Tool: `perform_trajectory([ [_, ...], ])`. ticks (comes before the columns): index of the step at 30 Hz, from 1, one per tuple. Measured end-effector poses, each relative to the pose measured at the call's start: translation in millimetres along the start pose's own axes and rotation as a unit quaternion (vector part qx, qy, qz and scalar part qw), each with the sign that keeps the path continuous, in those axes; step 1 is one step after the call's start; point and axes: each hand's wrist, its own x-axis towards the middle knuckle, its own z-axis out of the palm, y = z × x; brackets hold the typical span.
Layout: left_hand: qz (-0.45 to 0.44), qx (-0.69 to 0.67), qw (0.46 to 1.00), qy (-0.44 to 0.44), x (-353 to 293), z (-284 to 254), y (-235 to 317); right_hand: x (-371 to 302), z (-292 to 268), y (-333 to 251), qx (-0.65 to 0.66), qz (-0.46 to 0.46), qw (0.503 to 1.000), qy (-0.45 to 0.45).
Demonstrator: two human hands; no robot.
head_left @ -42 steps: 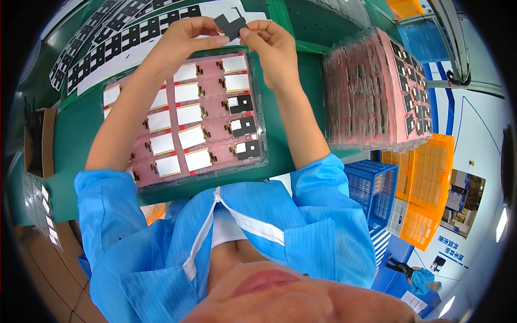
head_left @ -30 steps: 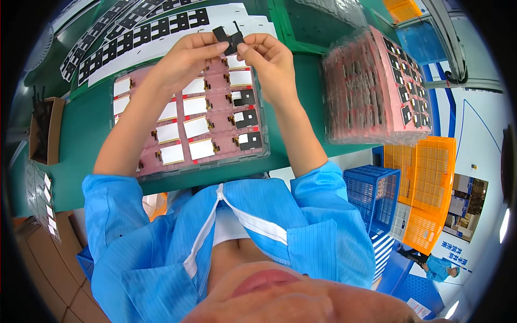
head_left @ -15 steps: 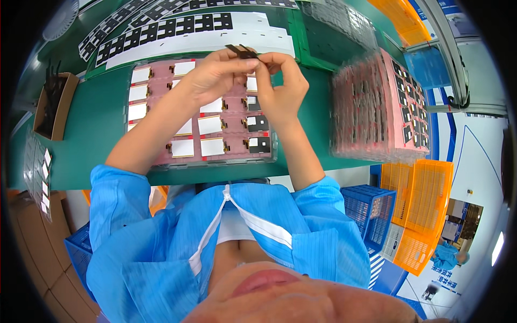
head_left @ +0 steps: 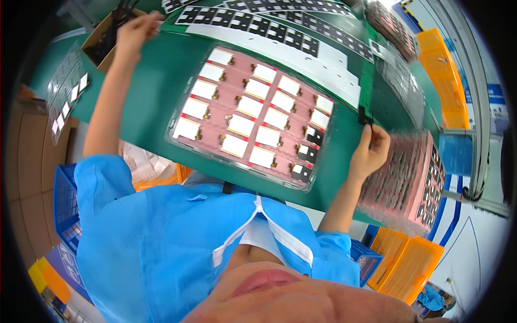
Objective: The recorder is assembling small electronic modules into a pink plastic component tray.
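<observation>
Presently, a black piece [head_left: 365, 114] is pinched between the closed thumb and fingers of the right hand [head_left: 370, 151] at the right of the frame, near a stack of trays [head_left: 396, 177]. At upper left, the left hand [head_left: 135, 33] is seen beside a cardboard box [head_left: 107, 60], its fingers blurred; how far they are parted, or whether anything is gripped, cannot be told. White-faced parts [head_left: 250, 106] are held in rows in a pink tray [head_left: 216, 121], mid-frame.

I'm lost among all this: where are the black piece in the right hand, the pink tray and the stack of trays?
Black piece [head_left: 364, 116], head view: its flat dark face.
Pink tray [head_left: 229, 91], head view: a bare pink stretch.
Stack of trays [head_left: 393, 173], head view: its layered side.
</observation>
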Motion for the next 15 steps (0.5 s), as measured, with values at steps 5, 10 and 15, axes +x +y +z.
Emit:
perform_trajectory([
  [5, -0.029, 0.488, 0.854, 0.176, 57, -126, -16, -8, -11, 14, -0.009, 0.048, 0.999, -0.010],
  [10, -0.002, 0.508, 0.856, 0.093, 70, -188, -67, -13, -15, 21, -0.024, 0.068, 0.997, -0.006],
  [15, -0.003, 0.544, 0.836, 0.072, 76, -163, -76, -17, -31, 29, -0.053, 0.048, 0.997, 0.008],
])
